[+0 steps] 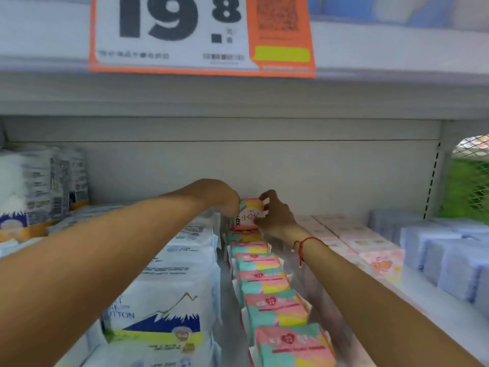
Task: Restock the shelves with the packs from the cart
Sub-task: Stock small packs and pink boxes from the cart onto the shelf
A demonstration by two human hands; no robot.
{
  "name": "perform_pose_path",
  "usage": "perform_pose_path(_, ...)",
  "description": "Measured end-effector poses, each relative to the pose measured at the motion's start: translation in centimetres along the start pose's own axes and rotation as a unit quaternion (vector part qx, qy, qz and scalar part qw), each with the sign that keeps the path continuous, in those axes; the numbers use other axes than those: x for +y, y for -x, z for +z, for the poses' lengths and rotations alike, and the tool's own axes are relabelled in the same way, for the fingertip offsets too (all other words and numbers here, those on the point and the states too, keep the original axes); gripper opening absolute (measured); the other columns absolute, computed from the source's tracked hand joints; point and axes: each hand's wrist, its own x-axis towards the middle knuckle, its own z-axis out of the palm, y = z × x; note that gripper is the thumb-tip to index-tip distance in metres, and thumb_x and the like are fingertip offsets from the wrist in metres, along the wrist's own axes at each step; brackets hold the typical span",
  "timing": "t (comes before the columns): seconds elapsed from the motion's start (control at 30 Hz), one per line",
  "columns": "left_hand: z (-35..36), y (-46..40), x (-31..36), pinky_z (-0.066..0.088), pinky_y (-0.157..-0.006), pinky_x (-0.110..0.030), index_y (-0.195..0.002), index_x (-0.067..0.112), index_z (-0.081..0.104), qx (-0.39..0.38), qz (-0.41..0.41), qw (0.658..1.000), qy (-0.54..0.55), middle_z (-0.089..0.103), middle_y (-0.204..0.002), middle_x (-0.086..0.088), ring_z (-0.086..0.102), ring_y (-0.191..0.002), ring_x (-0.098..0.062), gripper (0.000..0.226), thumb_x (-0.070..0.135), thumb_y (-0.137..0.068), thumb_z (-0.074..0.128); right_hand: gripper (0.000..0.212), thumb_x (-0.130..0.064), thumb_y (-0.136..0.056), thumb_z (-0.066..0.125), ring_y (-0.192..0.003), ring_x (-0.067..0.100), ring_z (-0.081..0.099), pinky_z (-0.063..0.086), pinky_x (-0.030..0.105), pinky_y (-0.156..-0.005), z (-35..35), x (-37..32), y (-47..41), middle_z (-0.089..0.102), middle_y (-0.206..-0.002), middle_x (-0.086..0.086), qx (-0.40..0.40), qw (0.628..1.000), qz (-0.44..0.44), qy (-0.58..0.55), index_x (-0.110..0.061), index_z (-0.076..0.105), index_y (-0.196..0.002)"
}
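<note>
Both arms reach deep into the shelf. A pink pack [248, 214] stands upright at the back of a row of pink, teal and yellow packs [272, 300]. My left hand [225, 197] grips its left side and my right hand [275, 210] pinches its right edge from the other side. A red string bracelet is on the right wrist. The cart is out of view.
White packs with a blue mountain print [169, 308] fill the row to the left. Pale pink packs [365, 245] and lavender packs [447, 258] lie to the right. A bare strip of shelf [420, 303] shows before them. An orange price tag [201, 35] hangs overhead.
</note>
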Motion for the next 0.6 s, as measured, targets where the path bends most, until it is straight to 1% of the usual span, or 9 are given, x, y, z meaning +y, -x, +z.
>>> perform_pose_path(0.1,-0.1,0.5,0.1,0.047,-0.091,-0.032,-0.136,0.01,0.045,-0.001,0.013,1.0,0.017,0.05,-0.133,-0.012,0.054,-0.113,-0.026,0.042,0.012,-0.094,0.043,0.059,-0.007,-0.081,0.066,-0.115,0.028,0.053,0.048,0.035,-0.091,-1.1,-0.1,0.4,0.051,-0.127,0.012,-0.006,1.0,-0.006,0.015,-0.019,0.038,-0.132)
perform_pose_path(0.13,-0.3,0.9,0.1,0.046,-0.093,-0.033,-0.133,0.01,0.048,0.004,0.019,1.0,0.019,0.053,-0.13,-0.011,0.055,-0.112,-0.025,0.039,0.012,-0.095,0.043,0.062,-0.007,-0.081,0.067,-0.117,0.028,0.051,0.046,0.034,-0.091,-1.6,-0.1,0.6,0.049,-0.129,0.011,-0.007,1.0,-0.005,0.017,-0.02,0.038,-0.133)
perform_pose_path(0.2,-0.6,2.1,0.3,0.046,-0.098,-0.033,-0.135,0.011,0.046,0.026,0.025,0.999,0.037,0.052,-0.132,-0.009,0.053,-0.115,-0.024,0.039,0.012,-0.096,0.043,0.064,-0.01,-0.08,0.069,-0.119,0.026,0.05,0.045,0.031,-0.091,-2.5,-0.4,1.5,0.048,-0.131,0.011,-0.011,1.0,0.004,0.012,-0.021,0.036,-0.135)
perform_pose_path(0.3,-1.3,4.7,0.6,0.041,-0.101,-0.032,-0.143,0.013,0.037,0.081,0.028,0.993,0.086,0.043,-0.143,-0.007,0.046,-0.125,-0.024,0.049,0.011,-0.094,0.044,0.059,-0.016,-0.081,0.07,-0.119,0.025,0.051,0.044,0.028,-0.092,-3.9,-1.2,3.8,0.05,-0.132,0.009,-0.019,1.0,0.017,0.001,-0.019,0.041,-0.132)
perform_pose_path(0.37,-1.6,7.2,0.9,0.038,-0.103,-0.032,-0.144,0.017,0.034,0.112,0.037,0.985,0.129,0.038,-0.147,-0.005,0.042,-0.13,-0.024,0.052,0.012,-0.094,0.045,0.051,-0.018,-0.082,0.069,-0.117,0.023,0.053,0.043,0.025,-0.088,-4.9,-1.9,5.9,0.053,-0.129,0.007,-0.026,1.0,0.015,-0.003,-0.017,0.047,-0.128)
perform_pose_path(0.43,-1.9,10.0,1.4,0.036,-0.104,-0.032,-0.144,0.021,0.035,0.139,0.049,0.974,0.175,0.037,-0.149,-0.002,0.039,-0.133,-0.022,0.052,0.013,-0.094,0.047,0.038,-0.016,-0.082,0.068,-0.109,0.021,0.056,0.044,0.023,-0.083,-6.0,-2.6,8.4,0.058,-0.121,0.005,-0.033,0.999,0.005,-0.002,-0.017,0.056,-0.118)
perform_pose_path(0.5,-2.0,12.8,1.7,0.038,-0.103,-0.03,-0.139,0.023,0.041,0.162,0.05,0.956,0.241,0.042,-0.144,0.001,0.043,-0.129,-0.02,0.048,0.017,-0.092,0.052,0.023,-0.006,-0.08,0.068,-0.095,0.017,0.059,0.047,0.023,-0.079,-7.1,-3.1,10.8,0.065,-0.105,0.005,-0.04,0.999,-0.012,-0.028,-0.016,0.063,-0.1)
perform_pose_path(0.53,-2.0,14.3,1.8,0.04,-0.101,-0.029,-0.135,0.024,0.046,0.173,0.046,0.944,0.276,0.046,-0.141,0.002,0.046,-0.126,-0.02,0.045,0.019,-0.091,0.054,0.02,-0.001,-0.08,0.066,-0.089,0.016,0.059,0.048,0.023,-0.077,-7.6,-3.4,12.1,0.065,-0.097,0.005,-0.046,0.998,-0.019,-0.047,-0.015,0.064,-0.094)
perform_pose_path(0.6,-1.6,17.2,1.9,0.043,-0.097,-0.026,-0.128,0.023,0.055,0.197,0.037,0.919,0.339,0.053,-0.136,0.0,0.051,-0.12,-0.02,0.04,0.022,-0.089,0.056,0.018,0.005,-0.081,0.063,-0.076,0.011,0.06,0.049,0.016,-0.069,-8.7,-3.8,14.8,0.064,-0.082,0.002,-0.061,0.996,-0.024,-0.062,-0.006,0.067,-0.094)
